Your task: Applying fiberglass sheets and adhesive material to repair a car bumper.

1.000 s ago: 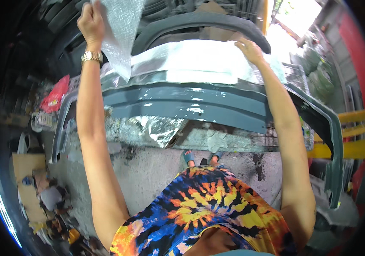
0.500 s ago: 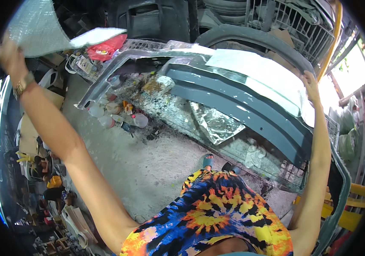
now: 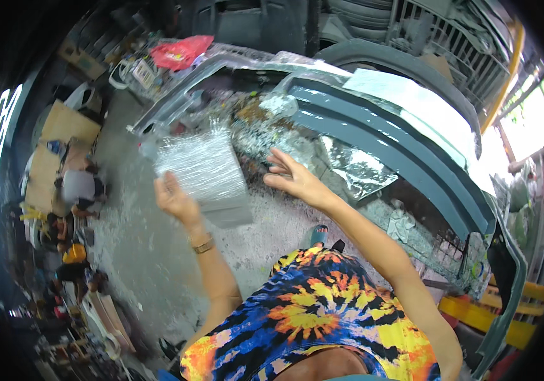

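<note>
My left hand (image 3: pixel 173 199) grips the edge of a clear crinkled plastic sheet (image 3: pixel 205 171) and holds it up in front of me. My right hand (image 3: pixel 290 177) is open with spread fingers, just right of the sheet and not touching it. Beyond both hands a long grey car bumper (image 3: pixel 386 143) lies across the view, with white paper (image 3: pixel 412 101) and silvery plastic wrap (image 3: pixel 354 166) on it. A gold watch sits on my left wrist.
Grey concrete floor (image 3: pixel 138 247) lies below the hands. A red bag (image 3: pixel 180 52) and clutter sit at the far left end of the bumper. Cardboard (image 3: pixel 62 127) and small items line the left side. Yellow supports (image 3: pixel 507 311) stand at the right. More bumpers are stacked behind.
My left hand has come down from high at the left with the plastic sheet to the middle. My right hand left the bumper's far edge and moved in beside the sheet.
</note>
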`<act>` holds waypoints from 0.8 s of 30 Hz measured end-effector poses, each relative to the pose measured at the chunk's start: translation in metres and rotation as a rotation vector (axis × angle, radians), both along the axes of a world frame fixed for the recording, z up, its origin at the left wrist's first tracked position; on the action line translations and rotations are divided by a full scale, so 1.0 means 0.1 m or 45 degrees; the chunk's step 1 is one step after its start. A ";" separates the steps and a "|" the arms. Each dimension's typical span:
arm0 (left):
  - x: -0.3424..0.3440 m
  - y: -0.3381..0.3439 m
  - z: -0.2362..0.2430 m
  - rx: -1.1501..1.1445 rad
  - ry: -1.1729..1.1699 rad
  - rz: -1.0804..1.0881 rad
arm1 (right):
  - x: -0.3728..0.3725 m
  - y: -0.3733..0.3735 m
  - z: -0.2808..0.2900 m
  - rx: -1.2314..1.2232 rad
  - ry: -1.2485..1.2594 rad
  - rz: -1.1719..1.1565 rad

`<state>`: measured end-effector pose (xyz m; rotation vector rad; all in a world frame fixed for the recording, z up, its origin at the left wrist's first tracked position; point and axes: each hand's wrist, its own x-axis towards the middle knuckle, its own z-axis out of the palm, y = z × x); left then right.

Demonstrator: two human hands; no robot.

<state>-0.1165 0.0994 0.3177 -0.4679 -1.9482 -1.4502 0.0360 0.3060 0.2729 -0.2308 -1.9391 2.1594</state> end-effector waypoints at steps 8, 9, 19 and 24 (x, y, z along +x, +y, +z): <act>0.50 -0.24 -0.65 0.478 -0.899 -0.886 | -0.25 -0.66 -0.24 -0.322 0.032 -0.067; 0.48 -0.29 -0.69 0.368 -1.031 -1.028 | -0.23 -0.70 -0.30 -0.310 0.072 -0.114; 0.59 0.05 -1.01 0.190 -0.892 -1.166 | -0.34 -0.98 -0.94 -0.223 0.305 -0.691; 0.28 0.02 -1.31 0.227 -0.841 -1.134 | -0.46 -1.01 -0.74 -0.017 0.087 -0.687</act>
